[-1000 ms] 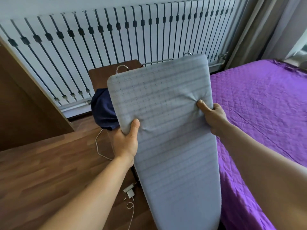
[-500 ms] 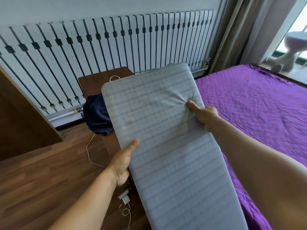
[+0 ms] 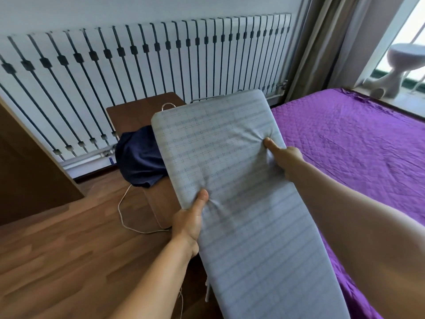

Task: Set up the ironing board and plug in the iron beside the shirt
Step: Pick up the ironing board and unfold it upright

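I have the board (image 3: 241,192) up off the floor, held flat-side toward me and tilted, its square end pointing up toward the radiator (image 3: 138,65) and its long body running down to the lower right past the frame edge. My left hand (image 3: 188,224) grips the board's left edge, thumb pressed into the grey checked cover so the cloth puckers, the other fingers hidden behind. My right hand (image 3: 285,157) clamps the right edge higher up, thumb dug into the padding in the same way, fingers curled out of sight round the back. Two metal loops of the frame poke out above the board's top edge. Just behind the board's left side, a dark blue shirt (image 3: 138,157) lies bunched on a brown table (image 3: 138,109), partly covered from my view by the board. A white cable (image 3: 128,217) trails in a loop over the wood floor (image 3: 57,249) below the table, and another bit of cord shows near my left forearm. To the right, the bed (image 3: 356,146) with its purple quilted cover sits beside and under the board's right edge. Beyond it hang beige curtains (image 3: 322,47), and a white stool (image 3: 400,63) stands by the window.
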{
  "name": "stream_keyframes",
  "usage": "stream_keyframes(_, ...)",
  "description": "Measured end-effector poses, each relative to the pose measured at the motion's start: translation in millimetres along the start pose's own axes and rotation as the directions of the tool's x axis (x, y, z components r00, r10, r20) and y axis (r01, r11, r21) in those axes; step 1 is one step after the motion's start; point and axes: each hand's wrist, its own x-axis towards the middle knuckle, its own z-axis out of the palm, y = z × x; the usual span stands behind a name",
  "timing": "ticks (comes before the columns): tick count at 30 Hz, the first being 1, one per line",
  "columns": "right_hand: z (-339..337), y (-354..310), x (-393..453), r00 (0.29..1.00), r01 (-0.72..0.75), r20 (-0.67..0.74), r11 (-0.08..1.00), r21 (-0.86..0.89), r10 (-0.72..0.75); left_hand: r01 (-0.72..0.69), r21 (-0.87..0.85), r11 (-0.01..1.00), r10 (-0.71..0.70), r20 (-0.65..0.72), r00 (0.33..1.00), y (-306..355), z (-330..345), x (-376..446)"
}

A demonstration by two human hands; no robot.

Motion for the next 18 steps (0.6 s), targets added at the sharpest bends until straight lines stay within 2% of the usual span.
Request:
stream_keyframes(6,7.0,-4.6,-12.4,0.982,0.026,-0.182,0.993,-0.112,-0.046,0.005,0.016,1.000,-0.006,0.036,0.999,12.1,13.0,0.6)
stream_keyframes(10,20.9,-3.7,-36.8,0.975,0.091,-0.183,0.979,-0.184,-0.125,0.006,0.035,0.999,-0.009,0.080,0.997,20.7,27.4,3.6)
stream_keyframes(14,42.9,4.5,-66.7,0.968,0.151,-0.170,0.971,-0.183,-0.182,0.001,0.056,0.998,-0.006,0.099,0.995,26.7,36.9,11.6)
stream_keyframes(18,61.3,31.3,-106.5,0.955,0.130,-0.261,0.989,-0.068,-0.144,-0.021,0.125,0.992,0.005,0.126,0.992,31.8,38.3,27.4)
